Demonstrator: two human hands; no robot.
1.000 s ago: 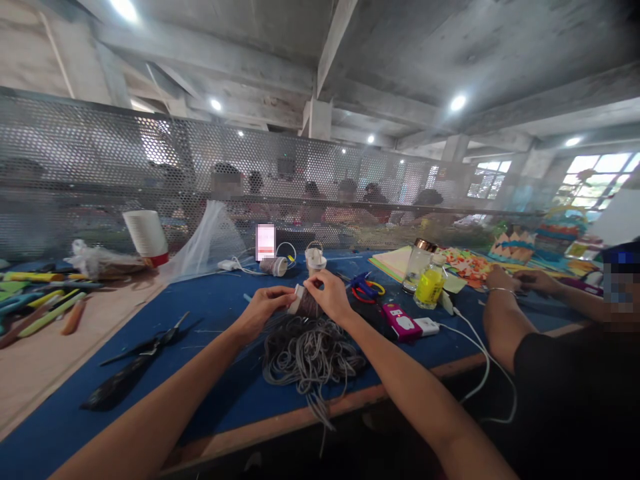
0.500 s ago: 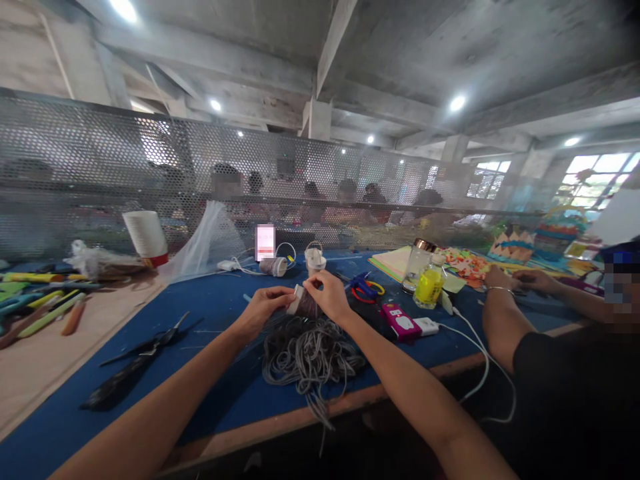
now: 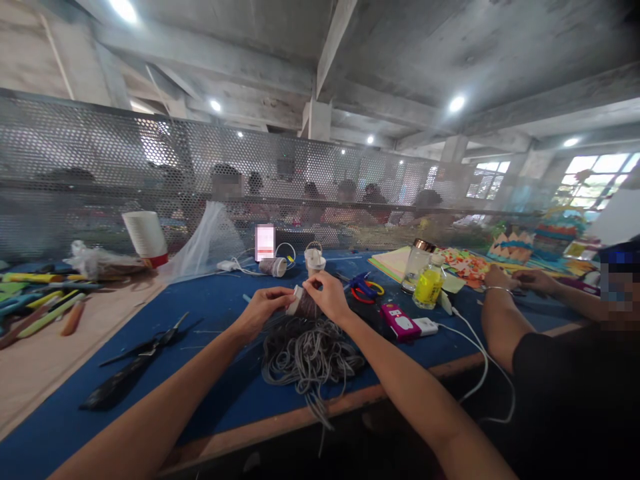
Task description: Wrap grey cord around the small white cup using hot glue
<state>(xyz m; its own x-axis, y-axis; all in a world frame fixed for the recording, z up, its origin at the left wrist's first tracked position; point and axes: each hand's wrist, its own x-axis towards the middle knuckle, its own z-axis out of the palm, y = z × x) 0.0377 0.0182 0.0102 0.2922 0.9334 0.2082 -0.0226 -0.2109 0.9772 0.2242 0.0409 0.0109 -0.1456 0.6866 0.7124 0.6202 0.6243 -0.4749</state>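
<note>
Between both hands, over the blue tabletop, is a white paper cup (image 3: 309, 305) partly wrapped in grey-brown cord. My left hand (image 3: 260, 312) pinches its white rim at the left side. The fingers of my right hand (image 3: 327, 293) are closed at the cup's upper edge; whether they also pinch a cord end is too small to make out. Just below lies a loose heap of grey cord (image 3: 313, 360), its ends hanging over the table's front edge. Beyond the hands, a cord-wrapped cup (image 3: 273, 267) lies on its side, and a small white cup with a handle (image 3: 315, 259) stands upright.
Black-handled scissors (image 3: 143, 360) lie at left, near a stack of paper cups (image 3: 145, 237). At right are blue-red scissors (image 3: 367, 288), a magenta box (image 3: 401, 322) with a white cable, a yellow bottle (image 3: 429, 287) and a glass jar (image 3: 418, 263). A co-worker's arm (image 3: 505, 313) rests further right.
</note>
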